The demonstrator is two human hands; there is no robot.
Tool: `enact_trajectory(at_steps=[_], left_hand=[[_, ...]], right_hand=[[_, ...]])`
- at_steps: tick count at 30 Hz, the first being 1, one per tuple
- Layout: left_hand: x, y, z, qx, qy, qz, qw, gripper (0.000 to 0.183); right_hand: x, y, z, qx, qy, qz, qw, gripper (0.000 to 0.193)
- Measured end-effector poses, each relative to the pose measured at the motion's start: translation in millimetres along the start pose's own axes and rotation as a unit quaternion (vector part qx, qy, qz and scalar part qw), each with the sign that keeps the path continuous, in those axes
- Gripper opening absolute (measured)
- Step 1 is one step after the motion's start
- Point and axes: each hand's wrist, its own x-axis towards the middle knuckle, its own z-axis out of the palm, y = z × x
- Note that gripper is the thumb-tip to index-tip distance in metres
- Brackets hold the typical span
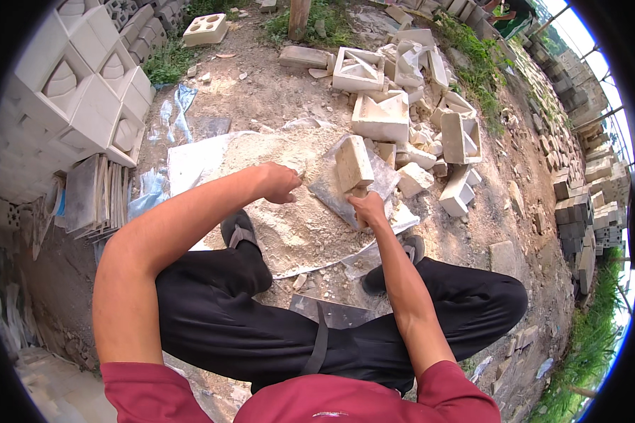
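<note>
My right hand (368, 209) is closed round a short handle that runs up to a pale, blocky head (354, 163), like a wooden mallet. The head is over a grey slab (326, 185) dusted with crumbs. To its left, my left hand (281, 183) hangs over a heap of pale crushed rubble (279, 233), its fingers curled in; anything small between them is hidden. The heap lies on a white sheet (190, 158) between my feet.
Broken pale blocks (381, 116) pile up beyond the slab to the right. Patterned blocks (85, 92) are stacked high on the left, with thin boards (106, 194) leaning below. A post (298, 20) stands at the far side. A dark plate (331, 311) lies near my legs.
</note>
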Motion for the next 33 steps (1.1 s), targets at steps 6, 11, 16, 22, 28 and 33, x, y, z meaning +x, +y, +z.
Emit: enact_trajectory(at_steps=[6, 11, 16, 22, 28, 33], left_hand=[[1, 2, 9, -0.063, -0.019, 0.007, 0.998, 0.044], [-5, -4, 30, -0.064, -0.066, -0.032, 0.995, 0.044], [11, -5, 22, -0.031, -0.050, -0.020, 0.998, 0.041], [8, -2, 23, -0.032, -0.060, -0.025, 0.997, 0.038], [22, 8, -3, 0.075, -0.039, -0.019, 0.996, 0.030], [18, 15, -13, 0.094, -0.002, -0.012, 0.995, 0.025]], right_hand=[[66, 89, -55, 0.082, 0.246, -0.018, 0.966, 0.054], [70, 69, -51, 0.191, 0.231, 0.030, 0.954, 0.055], [91, 85, -60, 0.145, 0.199, 0.020, 0.969, 0.056], [84, 74, -58, 0.233, 0.115, -0.014, 0.966, 0.047], [81, 74, -87, 0.253, 0.170, -0.066, 0.950, 0.039], [30, 2, -83, 0.092, 0.258, -0.196, 0.942, 0.040]])
